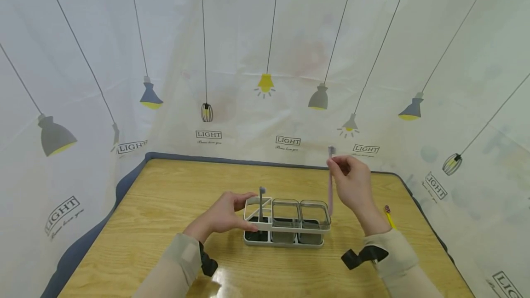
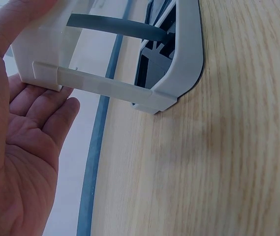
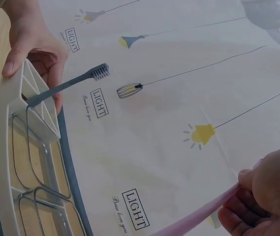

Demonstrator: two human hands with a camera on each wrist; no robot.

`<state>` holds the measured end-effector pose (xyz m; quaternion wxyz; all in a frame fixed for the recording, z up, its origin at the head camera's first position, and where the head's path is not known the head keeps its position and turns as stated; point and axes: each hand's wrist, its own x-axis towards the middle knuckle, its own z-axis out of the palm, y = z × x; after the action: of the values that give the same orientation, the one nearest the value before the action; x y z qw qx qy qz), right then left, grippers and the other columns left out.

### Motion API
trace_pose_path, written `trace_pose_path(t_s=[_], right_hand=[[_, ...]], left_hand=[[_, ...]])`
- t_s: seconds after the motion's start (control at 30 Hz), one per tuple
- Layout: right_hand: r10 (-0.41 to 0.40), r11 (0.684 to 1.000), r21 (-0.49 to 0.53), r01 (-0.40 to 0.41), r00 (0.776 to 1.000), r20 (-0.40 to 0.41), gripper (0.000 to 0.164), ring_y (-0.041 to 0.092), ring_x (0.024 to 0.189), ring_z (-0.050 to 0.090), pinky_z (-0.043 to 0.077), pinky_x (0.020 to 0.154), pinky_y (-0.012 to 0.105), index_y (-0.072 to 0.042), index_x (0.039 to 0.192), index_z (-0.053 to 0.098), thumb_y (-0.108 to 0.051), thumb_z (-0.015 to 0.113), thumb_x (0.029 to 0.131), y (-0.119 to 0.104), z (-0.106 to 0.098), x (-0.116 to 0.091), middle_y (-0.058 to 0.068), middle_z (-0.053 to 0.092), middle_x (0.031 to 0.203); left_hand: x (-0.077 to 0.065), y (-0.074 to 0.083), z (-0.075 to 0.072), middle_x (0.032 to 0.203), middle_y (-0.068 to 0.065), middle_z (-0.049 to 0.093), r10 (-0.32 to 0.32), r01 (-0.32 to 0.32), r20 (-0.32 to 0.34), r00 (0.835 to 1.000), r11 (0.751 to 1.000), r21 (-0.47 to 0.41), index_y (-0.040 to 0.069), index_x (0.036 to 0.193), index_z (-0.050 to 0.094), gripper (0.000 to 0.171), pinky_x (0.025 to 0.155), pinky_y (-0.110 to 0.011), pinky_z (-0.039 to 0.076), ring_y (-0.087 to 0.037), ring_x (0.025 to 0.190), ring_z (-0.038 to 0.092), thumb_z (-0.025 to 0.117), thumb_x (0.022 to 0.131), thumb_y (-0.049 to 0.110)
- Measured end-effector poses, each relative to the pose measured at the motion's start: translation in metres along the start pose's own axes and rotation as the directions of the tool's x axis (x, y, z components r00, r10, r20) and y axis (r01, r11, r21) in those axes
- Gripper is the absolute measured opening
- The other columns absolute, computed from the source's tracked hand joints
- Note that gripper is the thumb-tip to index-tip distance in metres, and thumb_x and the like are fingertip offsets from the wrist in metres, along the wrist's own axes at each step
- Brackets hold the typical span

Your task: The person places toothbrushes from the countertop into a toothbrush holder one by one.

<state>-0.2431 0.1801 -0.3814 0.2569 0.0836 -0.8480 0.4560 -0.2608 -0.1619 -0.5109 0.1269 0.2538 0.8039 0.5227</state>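
Note:
A white toothbrush holder (image 1: 290,230) stands on the wooden table, two clear cups (image 1: 285,236) side by side in it. My left hand (image 1: 221,215) grips its upper frame at the left end, thumb in front and fingers behind. A grey toothbrush (image 1: 261,203) stands bristles up in the divided left section. Just right of the holder, my right hand (image 1: 354,180) pinches a pink toothbrush (image 1: 330,194) below its head. That brush hangs nearly upright with its head on top, its lower end beside the right cup. The pink handle (image 3: 199,214) also shows in the right wrist view.
A yellow toothbrush (image 1: 389,218) lies on the table (image 1: 198,176) behind my right wrist, partly hidden by the sleeve. Black straps hang from both wrists. A white curtain (image 1: 240,36) printed with lamps encloses the table's back and sides.

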Motion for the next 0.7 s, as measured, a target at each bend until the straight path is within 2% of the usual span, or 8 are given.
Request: trace_pose_path(t_s=[0.2,0.37,0.7], right_hand=[[0.002,0.999,0.050,-0.002,1.000,0.012,0.014,0.023,0.079,0.064,0.049,0.066,0.016,0.007,0.104,0.073,-0.007,0.070,0.103,-0.009,0.005,-0.002,0.018,0.072,0.093],[-0.019,0.996,0.090,0.017,1.000,0.021,0.012,0.022,0.075,0.062,0.049,0.062,0.017,0.007,0.103,0.072,-0.006,0.071,0.103,-0.017,0.009,-0.005,0.016,0.072,0.092],[-0.041,0.985,0.169,0.032,0.998,0.045,0.013,0.029,0.080,0.065,0.050,0.067,0.017,0.007,0.104,0.073,-0.005,0.070,0.103,-0.031,0.022,-0.009,0.019,0.073,0.094]], left_hand=[[-0.001,0.001,0.000,0.153,-0.017,0.056,-0.008,0.008,-0.001,1.000,1.000,0.006,0.010,0.156,0.054,0.094,0.114,-0.050,0.044,-0.034,0.142,0.052,0.099,0.076,0.034],[0.000,-0.001,0.001,0.152,-0.021,0.055,0.004,-0.004,0.000,1.000,1.000,-0.012,0.007,0.156,0.054,0.093,0.113,-0.052,0.044,-0.036,0.141,0.052,0.099,0.077,0.031],[0.001,-0.002,0.000,0.151,-0.017,0.058,-0.001,0.001,-0.005,1.000,1.000,0.001,0.010,0.155,0.055,0.094,0.114,-0.051,0.044,-0.034,0.141,0.053,0.099,0.076,0.034]])
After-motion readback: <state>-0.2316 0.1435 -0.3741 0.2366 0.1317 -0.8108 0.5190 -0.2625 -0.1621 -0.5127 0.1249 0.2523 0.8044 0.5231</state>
